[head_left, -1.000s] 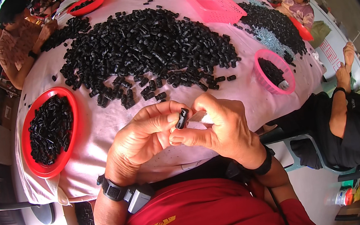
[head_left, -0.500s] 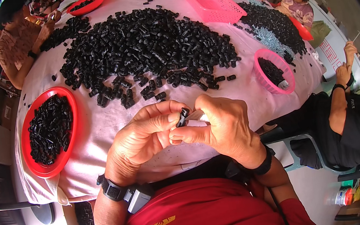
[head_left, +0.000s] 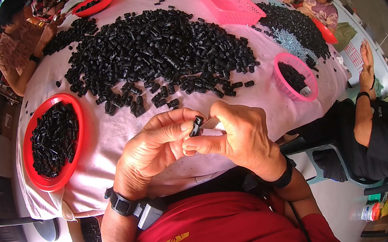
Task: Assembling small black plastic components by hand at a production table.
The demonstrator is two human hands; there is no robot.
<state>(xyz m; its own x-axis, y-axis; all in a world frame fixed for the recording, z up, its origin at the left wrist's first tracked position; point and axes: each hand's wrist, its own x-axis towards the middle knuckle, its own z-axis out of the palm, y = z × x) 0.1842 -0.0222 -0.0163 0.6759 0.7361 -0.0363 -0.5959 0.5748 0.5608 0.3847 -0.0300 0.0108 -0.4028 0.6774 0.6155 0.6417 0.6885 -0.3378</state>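
Though central between hands (head_left: 150, 144) (head_left: 244, 134), black piece (head_left: 196, 126) — partly unseen

Stretches out as one wide desk (head_left: 248, 87) under a wrinkled pale pink cloth (head_left: 104, 142). Carries a broad heap of small black pieces (head_left: 160, 52) at the middle, fringed by loose ones along its near edge. Holds a red bowl (head_left: 50, 183) of black pieces at left, a rectangular pink basket (head_left: 239, 17) beyond the heap, a rounded pink basket (head_left: 283, 84) nearer at right, and another black pile (head_left: 295, 24) beside pale blue pieces (head_left: 293, 43).
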